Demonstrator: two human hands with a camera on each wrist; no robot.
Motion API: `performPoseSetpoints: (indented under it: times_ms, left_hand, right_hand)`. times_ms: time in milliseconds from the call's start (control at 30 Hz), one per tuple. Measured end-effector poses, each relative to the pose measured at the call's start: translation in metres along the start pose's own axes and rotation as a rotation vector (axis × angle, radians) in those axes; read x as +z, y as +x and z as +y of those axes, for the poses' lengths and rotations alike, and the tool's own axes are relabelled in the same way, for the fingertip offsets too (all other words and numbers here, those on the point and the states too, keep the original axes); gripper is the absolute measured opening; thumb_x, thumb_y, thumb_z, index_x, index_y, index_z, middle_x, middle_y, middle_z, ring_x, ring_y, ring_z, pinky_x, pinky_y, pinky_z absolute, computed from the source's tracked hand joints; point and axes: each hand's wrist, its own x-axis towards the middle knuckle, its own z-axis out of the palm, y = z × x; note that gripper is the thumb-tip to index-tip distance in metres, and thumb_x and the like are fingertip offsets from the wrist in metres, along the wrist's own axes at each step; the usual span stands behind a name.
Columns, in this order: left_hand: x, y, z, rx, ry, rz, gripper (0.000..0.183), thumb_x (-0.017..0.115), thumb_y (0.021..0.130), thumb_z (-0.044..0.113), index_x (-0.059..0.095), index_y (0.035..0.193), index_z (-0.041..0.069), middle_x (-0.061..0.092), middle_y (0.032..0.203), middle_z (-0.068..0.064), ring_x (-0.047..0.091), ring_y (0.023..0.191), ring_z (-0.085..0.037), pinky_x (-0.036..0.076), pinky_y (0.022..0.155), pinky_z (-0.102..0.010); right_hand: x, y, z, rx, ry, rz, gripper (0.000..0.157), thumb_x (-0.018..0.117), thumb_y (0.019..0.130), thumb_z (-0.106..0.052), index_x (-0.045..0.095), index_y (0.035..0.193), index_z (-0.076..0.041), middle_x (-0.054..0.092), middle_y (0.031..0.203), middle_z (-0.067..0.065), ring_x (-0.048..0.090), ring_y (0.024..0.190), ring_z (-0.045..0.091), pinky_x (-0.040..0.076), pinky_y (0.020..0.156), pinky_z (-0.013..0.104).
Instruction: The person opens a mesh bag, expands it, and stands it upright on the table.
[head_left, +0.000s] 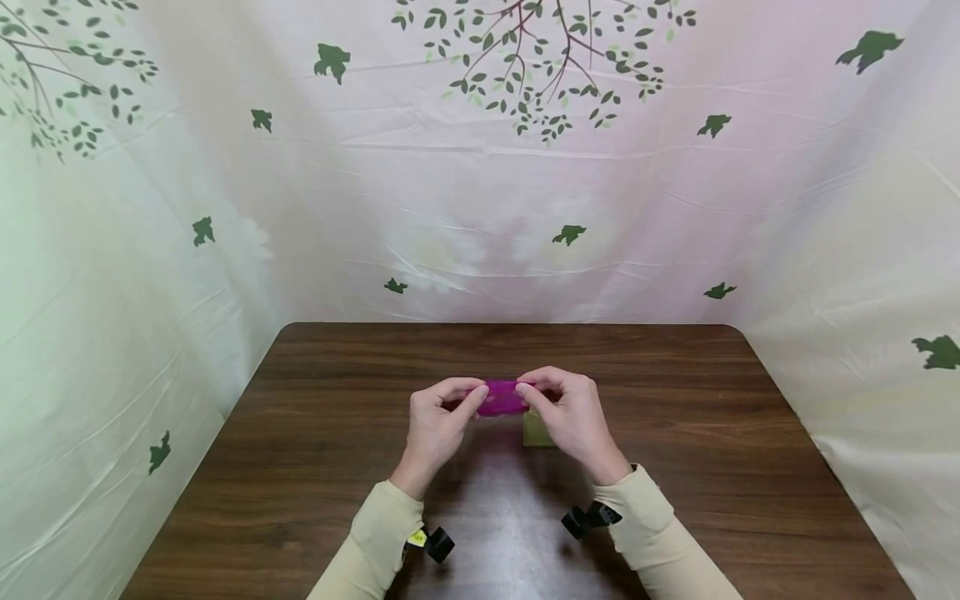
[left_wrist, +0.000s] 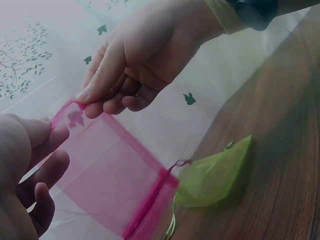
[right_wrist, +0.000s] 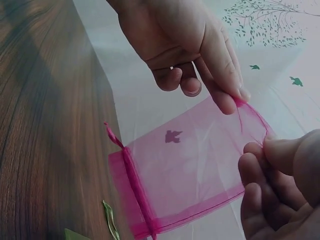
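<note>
Dark brown wood extended to the side edges of the desk (head_left: 315, 433) on both sides of the work, and the rounded far corners stood well apart from it. The sheer pink bag (head_left: 502, 398) was stretched between the left hand (head_left: 438, 425) and the right hand (head_left: 576, 417); each pinched it between thumb and fingers, at the end opposite its drawstring (right_wrist: 136, 185). A green bag (head_left: 537, 432) rested near the right hand, partly hidden by it in the head view. The surface was grained and glossy. Pale cloth (head_left: 480, 192), printed with branches (head_left: 564, 42) and green birds (head_left: 569, 235), enclosed the back and sides.
</note>
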Motion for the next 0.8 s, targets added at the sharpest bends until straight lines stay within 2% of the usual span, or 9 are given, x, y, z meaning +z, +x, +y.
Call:
performPoseSetpoints:
  times_ms: [100,200,267,367,433,533,633,700,800]
  left_hand:
    - [0.001,0.0,0.0,-0.009,0.014,0.004,0.006,0.081,0.094,0.012,0.081,0.095,0.006,0.078,0.08,-0.012,0.07,0.06,-0.019,0.059,0.057,-0.027]
    - [0.0,0.001,0.001,-0.032,0.021,-0.008,0.008,0.082,0.093,0.013,0.08,0.093,0.006,0.078,0.078,-0.01,0.071,0.061,-0.025,0.06,0.058,-0.03]
    - [-0.002,0.001,0.001,-0.056,-0.004,-0.034,0.007,0.083,0.092,0.012,0.08,0.093,0.005,0.078,0.079,-0.011,0.072,0.063,-0.027,0.062,0.06,-0.034]
    - [-0.006,0.002,0.0,-0.085,-0.054,-0.098,0.008,0.083,0.09,0.006,0.08,0.097,0.002,0.079,0.083,-0.015,0.075,0.066,-0.022,0.064,0.064,-0.041]
    - [-0.009,0.002,0.0,-0.09,-0.078,-0.143,0.012,0.081,0.09,0.002,0.08,0.102,0.0,0.079,0.087,-0.017,0.075,0.068,-0.017,0.064,0.066,-0.04]
    - [-0.012,0.003,-0.001,-0.069,-0.077,-0.179,0.015,0.078,0.093,0.001,0.079,0.108,-0.001,0.079,0.09,-0.018,0.075,0.067,-0.019,0.061,0.065,-0.03]
    - [-0.013,0.004,-0.001,-0.055,-0.084,-0.174,0.015,0.076,0.095,0.002,0.079,0.11,-0.002,0.079,0.09,-0.02,0.074,0.066,-0.025,0.056,0.062,-0.025]
    - [-0.013,0.004,0.0,-0.06,-0.091,-0.161,0.016,0.077,0.095,0.003,0.079,0.11,-0.002,0.078,0.089,-0.022,0.074,0.066,-0.026,0.056,0.061,-0.027]
    - [-0.012,0.004,0.001,-0.076,-0.081,-0.138,0.016,0.079,0.094,0.005,0.08,0.108,-0.001,0.077,0.087,-0.023,0.074,0.066,-0.028,0.061,0.062,-0.037]
  right_hand:
    - [0.001,0.001,0.0,0.012,0.001,-0.007,0.003,0.078,0.097,-0.013,0.08,0.097,-0.011,0.078,0.081,0.004,0.07,0.067,0.019,0.052,0.058,0.026]
    - [0.001,0.001,-0.001,0.019,-0.003,-0.014,0.004,0.078,0.097,-0.013,0.08,0.096,-0.011,0.077,0.08,0.003,0.07,0.066,0.025,0.051,0.057,0.025]
    - [0.0,0.001,-0.002,0.016,-0.007,-0.014,0.003,0.078,0.096,-0.013,0.08,0.096,-0.01,0.077,0.079,0.004,0.069,0.065,0.028,0.05,0.056,0.025]
    - [-0.001,0.002,-0.002,0.006,-0.015,-0.007,0.004,0.079,0.096,-0.013,0.08,0.097,-0.01,0.076,0.077,0.005,0.068,0.063,0.023,0.048,0.054,0.025]
    - [-0.002,0.002,-0.001,-0.001,-0.021,0.007,0.003,0.079,0.096,-0.012,0.081,0.098,-0.01,0.076,0.077,0.007,0.066,0.062,0.017,0.048,0.053,0.025]
    - [-0.003,0.002,-0.002,-0.006,-0.015,0.016,0.004,0.078,0.096,-0.01,0.081,0.098,-0.009,0.077,0.077,0.007,0.066,0.063,0.013,0.05,0.054,0.027]
    - [-0.003,0.002,-0.002,0.0,0.006,0.006,0.006,0.077,0.096,-0.008,0.081,0.101,-0.007,0.078,0.079,0.003,0.069,0.066,0.01,0.053,0.056,0.029]
    - [-0.003,0.002,-0.003,0.002,0.018,-0.006,0.007,0.077,0.096,-0.006,0.081,0.102,-0.007,0.078,0.081,0.004,0.07,0.068,0.008,0.054,0.057,0.03]
    - [-0.003,0.002,-0.003,-0.001,0.012,-0.007,0.008,0.077,0.096,-0.006,0.081,0.103,-0.008,0.078,0.081,0.002,0.07,0.068,0.008,0.055,0.058,0.03]
